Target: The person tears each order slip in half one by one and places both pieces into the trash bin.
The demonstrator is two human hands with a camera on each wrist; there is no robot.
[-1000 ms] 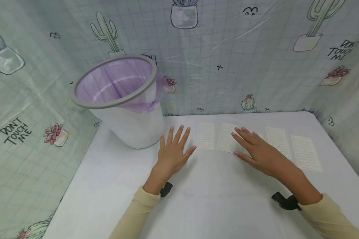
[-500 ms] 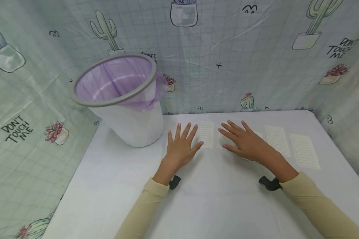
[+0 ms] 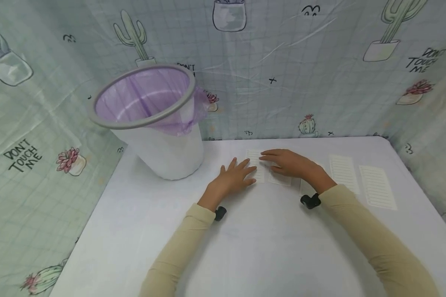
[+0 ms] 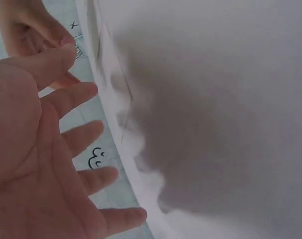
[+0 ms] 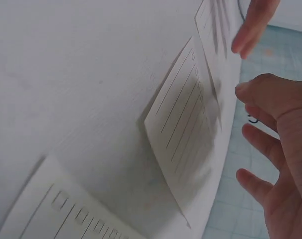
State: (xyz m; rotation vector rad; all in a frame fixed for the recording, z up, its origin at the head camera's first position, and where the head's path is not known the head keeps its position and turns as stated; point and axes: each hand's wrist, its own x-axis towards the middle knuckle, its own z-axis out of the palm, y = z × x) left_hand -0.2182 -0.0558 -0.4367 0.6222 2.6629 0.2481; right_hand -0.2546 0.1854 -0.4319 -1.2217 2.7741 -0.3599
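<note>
Several white lined paper sheets lie in a row on the white table. My left hand (image 3: 232, 179) reaches over the left side of the leftmost sheet (image 3: 259, 175), fingers spread; its palm and straight fingers show in the left wrist view. My right hand (image 3: 291, 163) is over the second sheet (image 3: 279, 180), fingertips at the right side of the leftmost one. In the right wrist view, the right fingers are slightly bent with nothing between them, and a sheet (image 5: 176, 114) with small printed checkboxes lies beside them. The third sheet (image 3: 307, 188) is partly hidden by the right wrist.
A white bin (image 3: 171, 159) with a grey rim and purple liner (image 3: 134, 97) stands at the back left. Two more lined sheets, the fourth (image 3: 343, 173) and the fifth (image 3: 377, 187), lie to the right. A cactus-print curtain (image 3: 319, 95) hangs behind the table.
Both hands have moved closer together at the leftmost sheet: the right hand went left across the row, the left hand went right. The sheets and bin have stayed in place.
</note>
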